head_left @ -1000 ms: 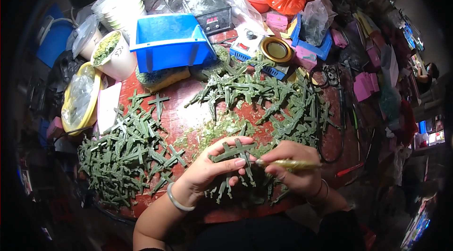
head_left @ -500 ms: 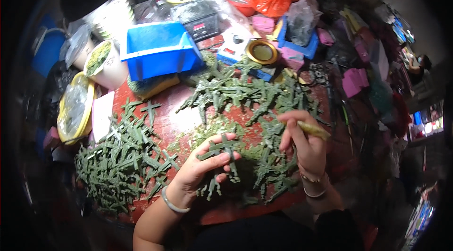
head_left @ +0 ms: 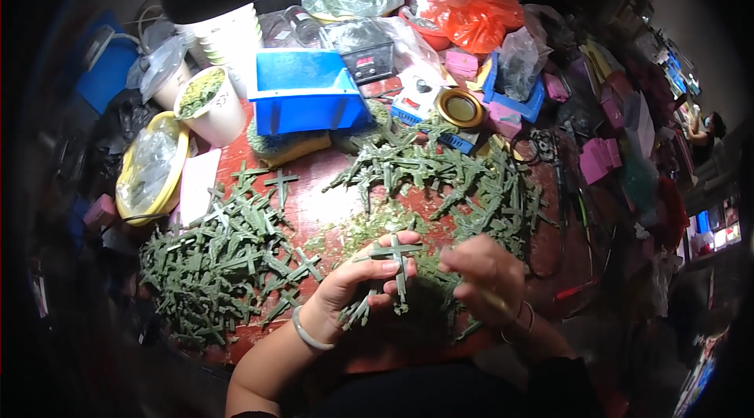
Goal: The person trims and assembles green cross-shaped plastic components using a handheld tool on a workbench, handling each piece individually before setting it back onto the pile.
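My left hand point(head_left: 351, 286) holds a dark green plastic cross-shaped piece point(head_left: 398, 254) upright between thumb and fingers, with a few more green pieces point(head_left: 363, 309) under the palm. My right hand point(head_left: 485, 273) is curled just right of that piece and grips a thin yellowish tool point(head_left: 497, 302), which is mostly hidden by the fingers. Both hands are over the near middle of a red table point(head_left: 314, 182). A heap of the same green pieces point(head_left: 224, 265) lies left of the hands. Another heap point(head_left: 463, 182) spreads behind and to the right.
Green shavings point(head_left: 369, 221) litter the table's middle. Behind stand a blue bin point(head_left: 302, 92), a white cup of green bits point(head_left: 206, 106), a yellow bowl point(head_left: 149, 174), a round tin point(head_left: 460, 108), an orange bag point(head_left: 471, 5) and pink boxes point(head_left: 601, 159).
My right hand came down from the right and back toward the centre with the tool. My left hand raised one cross-shaped piece upright from the pile.
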The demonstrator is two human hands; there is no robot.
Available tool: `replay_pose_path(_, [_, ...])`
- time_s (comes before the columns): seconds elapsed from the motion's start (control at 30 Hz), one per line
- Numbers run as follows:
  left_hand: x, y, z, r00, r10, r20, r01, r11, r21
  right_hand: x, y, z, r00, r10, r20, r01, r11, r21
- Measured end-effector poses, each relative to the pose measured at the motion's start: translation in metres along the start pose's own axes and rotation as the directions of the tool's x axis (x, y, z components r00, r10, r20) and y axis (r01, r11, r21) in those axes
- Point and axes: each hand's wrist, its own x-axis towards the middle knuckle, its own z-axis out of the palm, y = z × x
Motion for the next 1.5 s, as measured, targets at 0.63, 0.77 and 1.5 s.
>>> replay_pose_path(0.63, [-0.006, -0.016, -0.005, 0.958, -0.021, 0.285, 0.175, 0.833, -0.524, -0.004, -0.006, 0.013, 0.987, -0.129, 0.096, 0.149, 0.960, -0.237])
replay_pose_path(0.77, [-0.005, -0.014, -0.004, 0.976, -0.053, 0.210, 0.161, 0.825, -0.542, -0.003, -0.005, 0.014, 0.987, -0.142, 0.081, 0.159, 0.947, -0.278])
replay_pose_path(1.5, [0.001, -0.008, 0.004, 0.983, -0.185, 0.020, 0.186, 0.981, -0.049, 0.000, 0.006, 0.010, 0.974, 0.216, -0.065, -0.221, 0.972, -0.083])
